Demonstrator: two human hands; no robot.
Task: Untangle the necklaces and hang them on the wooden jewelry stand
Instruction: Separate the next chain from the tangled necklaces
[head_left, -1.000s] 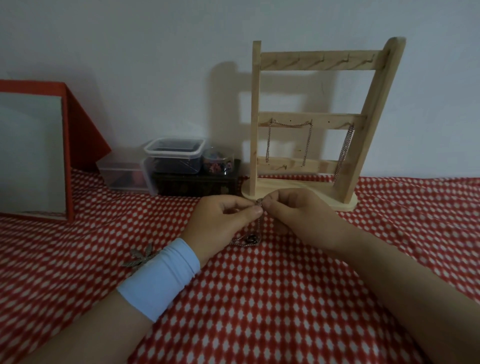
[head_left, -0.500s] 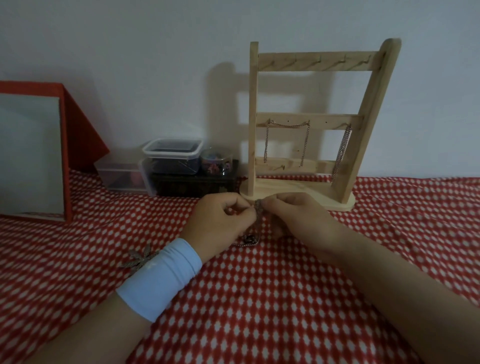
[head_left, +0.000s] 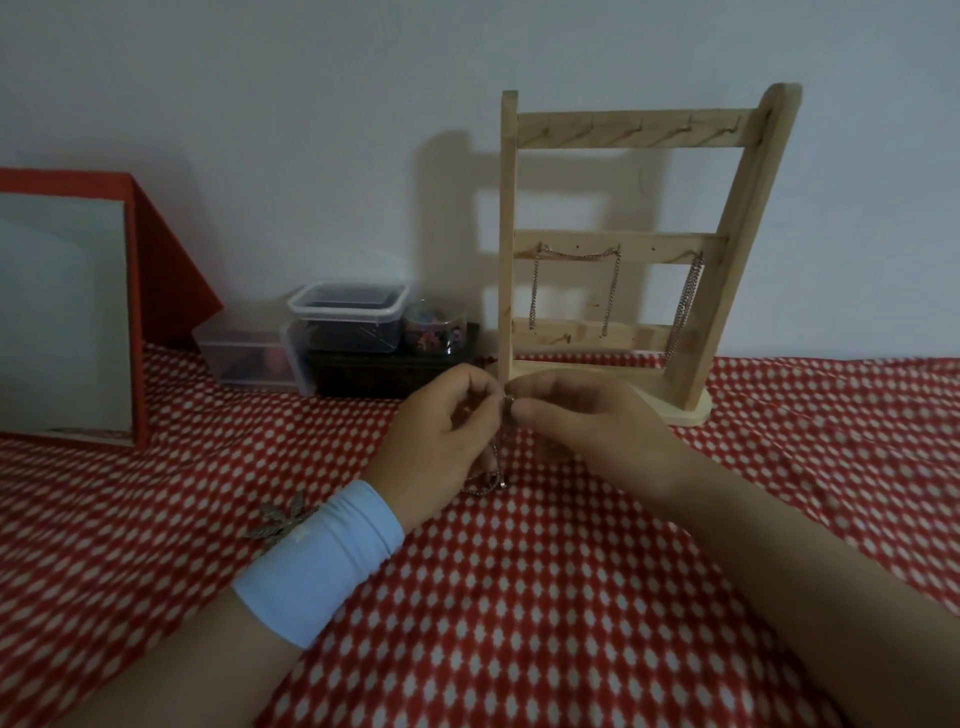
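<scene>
A thin silver necklace (head_left: 496, 475) hangs from my fingertips down onto the red checked cloth. My left hand (head_left: 441, 441) and my right hand (head_left: 582, 421) both pinch its upper end, fingertips meeting just in front of the wooden jewelry stand (head_left: 727, 249). The stand rises against the wall behind my hands. One chain (head_left: 574, 283) is draped across its middle bar and another chain (head_left: 683, 306) hangs at the right end of that bar. A silver leaf-shaped piece (head_left: 280, 519) lies on the cloth beside my left wrist, partly behind the light blue wristband.
Stacked clear plastic boxes (head_left: 345, 317), a small round container of coloured bits (head_left: 434, 330) and a dark box (head_left: 389, 371) stand left of the stand. A red-framed mirror (head_left: 67, 312) leans at the far left. The red checked cloth (head_left: 545, 597) covers the surface.
Both hands rose slightly toward the stand's base while pinching the necklace. The chain below them hangs a little straighter.
</scene>
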